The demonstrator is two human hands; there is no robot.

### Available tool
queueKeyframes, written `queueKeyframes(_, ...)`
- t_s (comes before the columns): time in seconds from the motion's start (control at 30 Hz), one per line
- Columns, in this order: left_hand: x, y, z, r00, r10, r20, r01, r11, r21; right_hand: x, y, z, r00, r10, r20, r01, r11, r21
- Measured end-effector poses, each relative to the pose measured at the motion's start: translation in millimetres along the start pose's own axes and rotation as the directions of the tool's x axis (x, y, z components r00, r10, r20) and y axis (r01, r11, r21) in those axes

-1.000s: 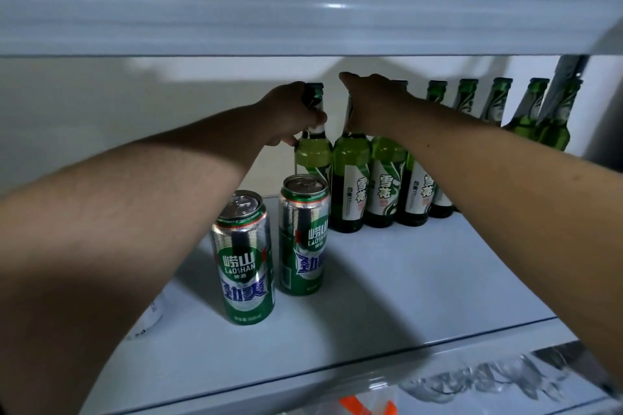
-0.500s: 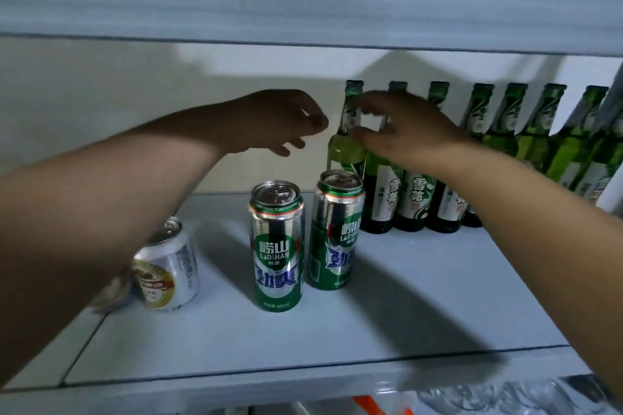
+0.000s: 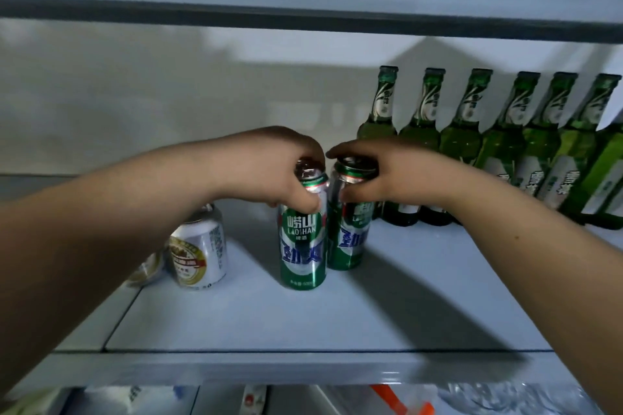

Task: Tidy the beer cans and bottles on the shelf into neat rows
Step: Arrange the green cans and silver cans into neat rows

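Two tall green Laoshan beer cans stand side by side in the middle of the white shelf (image 3: 303,323). My left hand (image 3: 276,165) grips the top of the left green can (image 3: 302,246) from above. My right hand (image 3: 377,172) grips the top of the right green can (image 3: 349,242), which stands slightly further back. A row of several green beer bottles (image 3: 462,141) lines the back wall at the right, upright and close together. A white and gold can (image 3: 197,253) stands to the left, partly behind my left forearm.
Another pale can (image 3: 146,271) shows just left of the white one, mostly hidden by my arm. An upper shelf (image 3: 303,13) hangs low overhead. Below the front edge lies a lower shelf with clear wrapped goods (image 3: 472,397).
Both hands have left the bottle necks at the back, come down and forward, and closed on the tops of the two green cans.
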State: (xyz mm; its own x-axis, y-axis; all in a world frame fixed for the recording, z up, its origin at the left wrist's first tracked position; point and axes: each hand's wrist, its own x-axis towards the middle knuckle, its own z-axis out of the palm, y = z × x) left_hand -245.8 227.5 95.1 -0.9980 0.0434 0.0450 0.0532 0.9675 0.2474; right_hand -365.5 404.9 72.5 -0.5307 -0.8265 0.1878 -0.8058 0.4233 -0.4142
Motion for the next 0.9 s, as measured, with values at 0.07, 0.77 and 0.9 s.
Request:
queueKeyframes(0.07, 8, -5, -1, 1.000, -0.006, -0.011, 0.006, 0.999, 0.037, 14, -3, 7, 0.999, -0.041, -0.014, 0.040, 0.999, -0.035)
queueKeyframes(0.77, 82, -54, 14, 0.974, -0.017, -0.226, 0.027, 0.999, 0.039, 69, 15, 28, 0.980, -0.018, -0.199, -0.100, 0.817, -0.568)
queueKeyframes(0.9, 85, -57, 16, 0.966, -0.016, -0.259, 0.026, 0.999, 0.038, 73, 18, 30, 0.979, -0.016, -0.205, -0.112, 0.796, -0.594)
